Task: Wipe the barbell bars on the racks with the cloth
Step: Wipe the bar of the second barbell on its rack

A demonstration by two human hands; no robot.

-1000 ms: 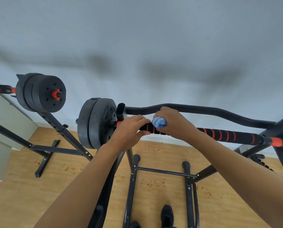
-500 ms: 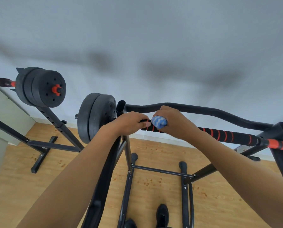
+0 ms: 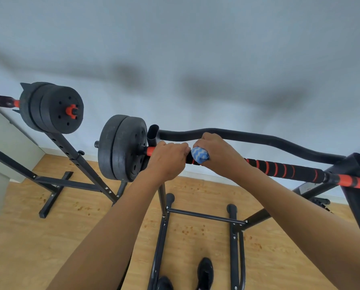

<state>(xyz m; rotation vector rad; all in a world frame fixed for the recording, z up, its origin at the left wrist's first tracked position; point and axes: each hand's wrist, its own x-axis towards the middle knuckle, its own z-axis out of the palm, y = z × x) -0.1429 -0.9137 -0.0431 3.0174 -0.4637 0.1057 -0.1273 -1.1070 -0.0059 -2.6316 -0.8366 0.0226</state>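
Now I see my left hand [image 3: 167, 159] gripping the barbell bar [image 3: 283, 169], my right hand [image 3: 219, 155] clamping the blue-and-white cloth [image 3: 199, 155] around it; no readable writing.

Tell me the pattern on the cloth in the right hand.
Blue and white zigzag stripes on the cloth, bunched in the right hand; head view.

Bar [image 3: 283, 169] free rightward; plates [image 3: 122, 147] block left.
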